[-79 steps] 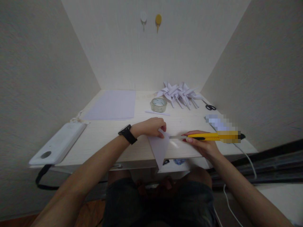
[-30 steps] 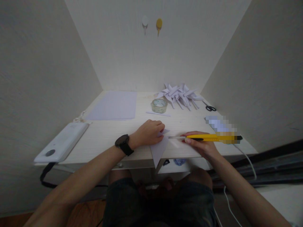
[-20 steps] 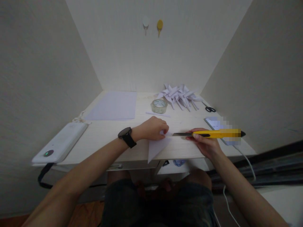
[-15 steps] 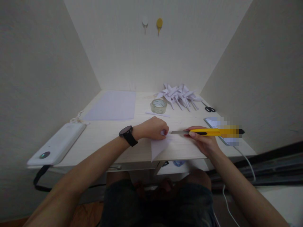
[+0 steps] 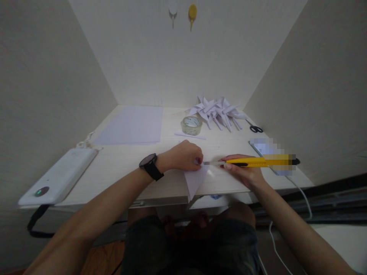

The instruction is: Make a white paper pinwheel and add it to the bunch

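Note:
My left hand (image 5: 185,156), a dark watch (image 5: 150,164) on its wrist, is closed on a piece of white paper (image 5: 196,179). The paper's lower corner hangs down past the desk's front edge. In my right hand (image 5: 243,172) is a yellow utility knife (image 5: 248,162), held level with its blade (image 5: 213,163) out. The blade's tip reaches the paper right beside my left fingers; whether it is inside a fold I cannot tell. Behind my left hand lie a thin paper stick (image 5: 189,135) and a roll of clear tape (image 5: 191,125).
Several paper pinwheels (image 5: 216,111) lie at the back right, with black-handled scissors (image 5: 256,128) beside them. A phone (image 5: 262,148) with a white cable rests at the right. White paper sheets (image 5: 132,124) lie back left, a white device (image 5: 59,175) front left. Walls enclose three sides.
My right hand has brought the utility knife slightly left, so its blade now meets the paper by my left fingers. The paper's lower corner has dropped a little. The view has shifted slightly.

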Motion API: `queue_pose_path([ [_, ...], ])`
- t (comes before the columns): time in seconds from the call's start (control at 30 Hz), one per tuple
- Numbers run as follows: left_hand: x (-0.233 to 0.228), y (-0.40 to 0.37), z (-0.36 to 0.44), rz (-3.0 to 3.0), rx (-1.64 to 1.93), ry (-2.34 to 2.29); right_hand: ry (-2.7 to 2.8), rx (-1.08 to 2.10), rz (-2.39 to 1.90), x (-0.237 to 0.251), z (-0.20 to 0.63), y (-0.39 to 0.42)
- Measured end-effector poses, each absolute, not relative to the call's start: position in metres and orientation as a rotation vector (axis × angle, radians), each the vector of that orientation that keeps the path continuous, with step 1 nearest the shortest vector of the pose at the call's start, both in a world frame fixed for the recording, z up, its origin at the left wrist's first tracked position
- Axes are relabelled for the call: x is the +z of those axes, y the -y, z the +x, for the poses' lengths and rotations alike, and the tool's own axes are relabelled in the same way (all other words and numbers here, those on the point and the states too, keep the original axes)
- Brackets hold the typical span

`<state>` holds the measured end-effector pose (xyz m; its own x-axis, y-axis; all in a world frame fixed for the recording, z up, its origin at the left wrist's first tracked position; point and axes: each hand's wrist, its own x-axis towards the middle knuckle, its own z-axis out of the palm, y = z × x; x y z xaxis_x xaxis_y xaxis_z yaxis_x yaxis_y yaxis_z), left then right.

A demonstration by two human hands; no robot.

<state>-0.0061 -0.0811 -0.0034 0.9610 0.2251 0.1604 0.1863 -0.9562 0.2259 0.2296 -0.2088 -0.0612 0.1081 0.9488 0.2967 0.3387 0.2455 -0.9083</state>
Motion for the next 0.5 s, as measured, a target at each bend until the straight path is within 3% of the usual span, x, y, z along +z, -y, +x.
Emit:
queue_pose_path([
  [0.5, -0.005, 0.083, -0.003, 2.949, 0.213, -0.311, 1.51, 0.485, -1.39, -0.042, 0.215, 0.21],
])
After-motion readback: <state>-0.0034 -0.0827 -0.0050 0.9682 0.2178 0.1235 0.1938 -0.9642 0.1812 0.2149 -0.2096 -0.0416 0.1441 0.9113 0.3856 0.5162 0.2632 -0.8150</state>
